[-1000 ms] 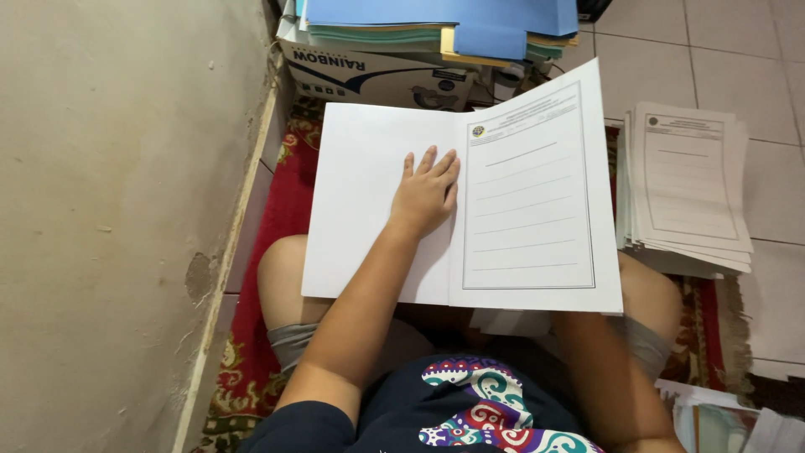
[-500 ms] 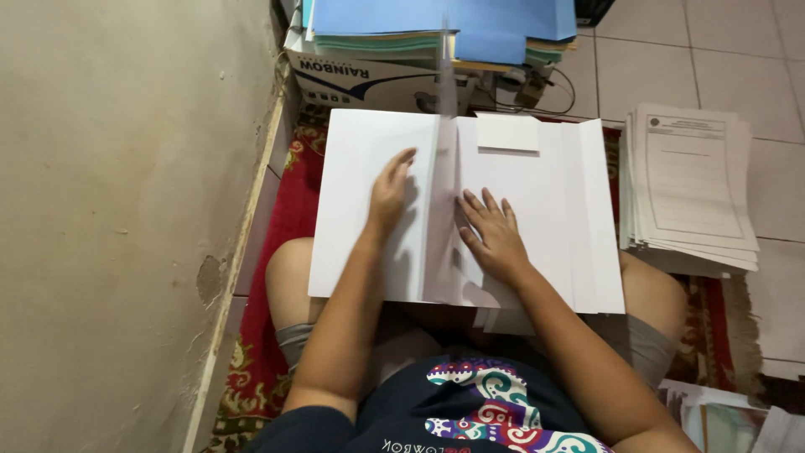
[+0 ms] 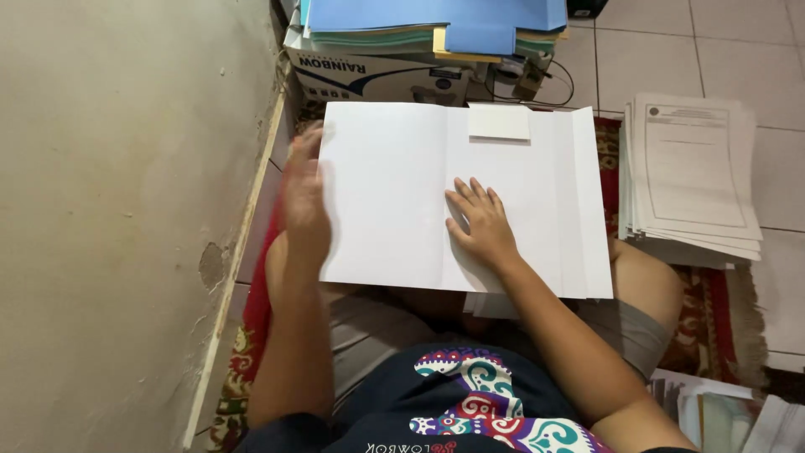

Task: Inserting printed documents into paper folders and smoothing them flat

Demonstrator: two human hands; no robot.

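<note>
While the right hand (image 3: pixel 480 225) presses flat on the white folder (image 3: pixel 394 193), its fingers are spread and straight, gripping nothing, palm down just right of the centre crease. Under that palm the folder lies open across the person's lap, blank white sheets facing up, with a small white flap (image 3: pixel 499 122) folded over at its far edge and a narrow strip standing along its right side. Over on the left, the left hand (image 3: pixel 303 201) sits at the folder's left edge, fingers stretched out and loose, not clenched; it is blurred, so whether it touches the paper or hangs just beside it I cannot tell. Moving outward, a stack of printed forms (image 3: pixel 692 180) rests on the tiled floor to the right, just beside the folder. At the far side stands a cardboard box (image 3: pixel 377 75), topped with a pile of blue folders (image 3: pixel 436 21). Beneath the legs lies a red patterned rug (image 3: pixel 721 310), and a pale wall (image 3: pixel 126 210) runs down the left. Near the right corner, more loose papers (image 3: pixel 721 411) peek in.
</note>
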